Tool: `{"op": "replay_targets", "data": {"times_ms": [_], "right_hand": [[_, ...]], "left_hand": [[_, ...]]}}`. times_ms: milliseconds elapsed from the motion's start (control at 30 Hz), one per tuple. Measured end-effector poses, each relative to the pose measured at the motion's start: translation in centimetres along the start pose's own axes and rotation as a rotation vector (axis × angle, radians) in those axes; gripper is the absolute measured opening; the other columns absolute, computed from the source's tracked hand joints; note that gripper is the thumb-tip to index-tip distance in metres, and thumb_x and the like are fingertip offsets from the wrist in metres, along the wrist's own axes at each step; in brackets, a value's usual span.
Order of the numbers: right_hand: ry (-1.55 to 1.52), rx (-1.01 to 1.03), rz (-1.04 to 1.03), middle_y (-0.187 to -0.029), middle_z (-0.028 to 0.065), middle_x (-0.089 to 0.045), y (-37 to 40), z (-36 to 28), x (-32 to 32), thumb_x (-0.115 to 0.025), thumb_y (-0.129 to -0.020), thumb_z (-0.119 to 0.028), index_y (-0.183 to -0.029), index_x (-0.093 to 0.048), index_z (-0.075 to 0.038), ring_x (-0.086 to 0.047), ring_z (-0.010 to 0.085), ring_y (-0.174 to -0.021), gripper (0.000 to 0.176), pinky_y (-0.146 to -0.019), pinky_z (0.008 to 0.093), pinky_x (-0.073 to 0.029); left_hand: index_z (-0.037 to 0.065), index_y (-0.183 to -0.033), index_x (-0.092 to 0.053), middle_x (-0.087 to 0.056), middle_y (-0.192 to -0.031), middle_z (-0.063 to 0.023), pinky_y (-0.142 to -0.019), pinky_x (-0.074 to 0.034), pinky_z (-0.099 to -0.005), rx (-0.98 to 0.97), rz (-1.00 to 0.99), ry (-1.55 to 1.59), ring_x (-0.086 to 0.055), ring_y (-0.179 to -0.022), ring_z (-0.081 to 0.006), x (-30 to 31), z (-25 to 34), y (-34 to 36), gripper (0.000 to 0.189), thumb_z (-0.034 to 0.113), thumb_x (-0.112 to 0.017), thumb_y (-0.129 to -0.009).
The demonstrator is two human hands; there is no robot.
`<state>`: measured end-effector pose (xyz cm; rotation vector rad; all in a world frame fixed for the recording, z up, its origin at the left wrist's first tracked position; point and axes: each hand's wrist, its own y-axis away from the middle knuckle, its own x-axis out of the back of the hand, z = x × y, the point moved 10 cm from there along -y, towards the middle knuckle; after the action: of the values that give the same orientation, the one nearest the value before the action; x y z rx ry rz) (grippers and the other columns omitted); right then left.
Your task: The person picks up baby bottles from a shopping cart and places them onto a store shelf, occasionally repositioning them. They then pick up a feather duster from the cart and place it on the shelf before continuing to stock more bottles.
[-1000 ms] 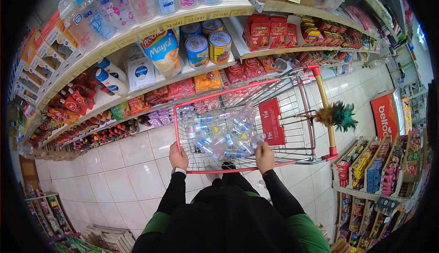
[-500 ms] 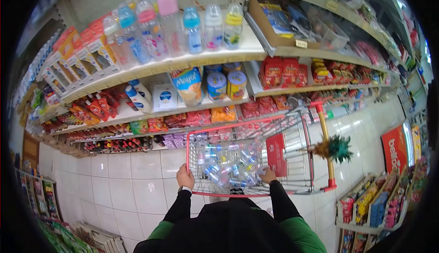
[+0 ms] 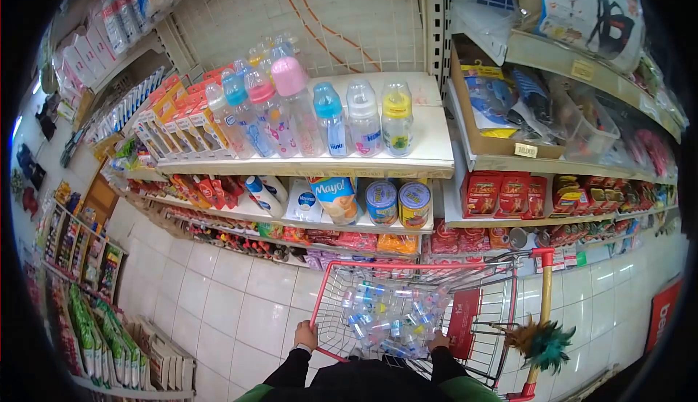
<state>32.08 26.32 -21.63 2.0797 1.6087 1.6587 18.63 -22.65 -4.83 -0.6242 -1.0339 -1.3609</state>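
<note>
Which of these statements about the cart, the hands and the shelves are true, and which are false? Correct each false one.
1. The left hand holds the cart by its red rim. True.
2. The cart is loaded with cardboard boxes. False: small clear plastic bottles lie in it.
3. On the shelf, the yellow-capped bottle stands to the right of the white-capped bottle. True.
4. The Mayo pouch stands above those capped bottles. False: it is on the shelf below them.
5. Green and brown feathers show beside the cart's gold-coloured handle. True.
</note>
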Motion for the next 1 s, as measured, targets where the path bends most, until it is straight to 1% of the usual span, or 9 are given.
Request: {"op": "replay_targets", "data": {"times_ms": [100, 333, 433, 500, 600, 733, 800, 900, 1000], "right_hand": [[0.006, -0.049, -0.041, -0.103, 0.0247, -0.068, -1.6, 0.4, -0.7, -0.077, -0.068, -0.02, -0.117, -0.061, -0.007, -0.066, 0.0406, -0.101, 0.053, -0.092, 0.047, -0.052], [0.157, 0.319, -0.043, -0.096, 0.0206, -0.07, -1.2, -5.0, 4.3, -0.076, -0.069, -0.029, -0.11, -0.064, -0.015, -0.068, 0.04, -0.093, 0.045, -0.087, 0.0439, -0.054], [-0.017, 0.306, 0.072, -0.095, 0.0157, -0.071, 0.2, -5.6, 9.1, -0.077, -0.074, -0.028, -0.107, -0.064, -0.014, -0.07, 0.0319, -0.088, 0.039, -0.081, 0.0388, -0.055], [-0.399, 0.283, 0.089, -0.086, 0.0066, -0.068, 1.0, -6.1, 11.8, -0.075, -0.082, -0.021, -0.112, -0.06, -0.015, -0.067, 0.0194, -0.077, 0.034, -0.07, 0.0308, -0.054], [-0.839, 0.238, -0.018, -0.086, 0.0011, -0.063, 7.1, -12.3, 19.0, -0.067, -0.09, -0.01, -0.118, -0.054, -0.015, -0.061, 0.0108, -0.074, 0.032, -0.063, 0.0243, -0.049], [-1.144, 0.284, 0.024, -0.096, 0.0018, -0.057, 12.0, -17.8, 26.0, -0.063, -0.091, -0.01, -0.123, -0.051, -0.01, -0.054, 0.0076, -0.077, 0.034, -0.058, 0.0249, -0.044], [-1.475, 0.404, -0.041, -0.104, 0.003, -0.058, 12.4, -19.4, 27.3, -0.059, -0.093, -0.007, -0.125, -0.051, -0.011, -0.056, 0.0104, -0.085, 0.033, -0.072, 0.0286, -0.048], [-1.748, 0.475, -0.131, -0.118, 0.0043, -0.06, 14.9, -22.7, 29.4, -0.057, -0.098, -0.013, -0.132, -0.048, -0.011, -0.058, 0.0193, -0.107, 0.035, -0.094, 0.0452, -0.047], [-1.818, 0.591, -0.185, -0.127, 0.007, -0.058, 16.6, -26.1, 30.5, -0.056, -0.1, -0.021, -0.133, -0.048, -0.011, -0.056, 0.0227, -0.115, 0.035, -0.097, 0.0469, -0.046]], "left_hand": [[0.002, -0.11, -0.058, -0.061, -0.108, -0.026, -0.083, -0.051, -0.0534, 0.092, -0.032, -0.014, -0.061, -0.098, -0.0472, -0.2, 0.3, 0.4, 0.03, 0.026, -0.06, -0.094], [0.003, -0.114, -0.057, -0.061, -0.109, -0.0239, -0.083, -0.052, -0.0519, 0.061, -0.033, -0.043, -0.062, -0.096, -0.0451, -0.3, 2.7, -0.4, 0.029, 0.022, -0.059, -0.092], [0.003, -0.12, -0.053, -0.059, -0.112, -0.0246, -0.085, -0.052, -0.0502, 0.015, 0.001, -0.006, -0.061, -0.1, -0.0446, 0.2, 3.6, -0.4, 0.033, 0.015, -0.059, -0.091], [0.003, -0.122, -0.053, -0.059, -0.113, -0.0247, -0.085, -0.051, -0.0505, -0.003, -0.019, 0.019, -0.061, -0.1, -0.0448, -0.4, 3.2, -0.8, 0.034, 0.014, -0.059, -0.09], [0.001, -0.124, -0.05, -0.057, -0.115, -0.0263, -0.086, -0.051, -0.0512, -0.05, -0.028, 0.062, -0.06, -0.102, -0.0454, -0.7, 2.6, -1.5, 0.038, 0.012, -0.059, -0.089], [0.0, -0.123, -0.05, -0.056, -0.114, -0.0294, -0.088, -0.05, -0.0515, -0.126, -0.073, 0.055, -0.059, -0.102, -0.0472, -1.2, 2.6, -2.5, 0.038, 0.012, -0.06, -0.088], [-0.001, -0.121, -0.05, -0.056, -0.112, -0.0294, -0.087, -0.05, -0.0518, -0.19, -0.052, 0.087, -0.059, -0.1, -0.0472, -1.2, 2.9, -2.3, 0.036, 0.01, -0.06, -0.088], [-0.001, -0.118, -0.05, -0.057, -0.109, -0.0277, -0.088, -0.049, -0.0514, -0.162, -0.088, 0.111, -0.057, -0.102, -0.0458, -1.3, 3.2, -2.3, 0.033, 0.008, -0.059, -0.087], [-0.002, -0.116, -0.051, -0.057, -0.109, -0.0264, -0.091, -0.046, -0.0505, -0.185, -0.074, 0.145, -0.055, -0.106, -0.0443, -1.5, 2.8, -2.2, 0.031, 0.007, -0.059, -0.087]]}}
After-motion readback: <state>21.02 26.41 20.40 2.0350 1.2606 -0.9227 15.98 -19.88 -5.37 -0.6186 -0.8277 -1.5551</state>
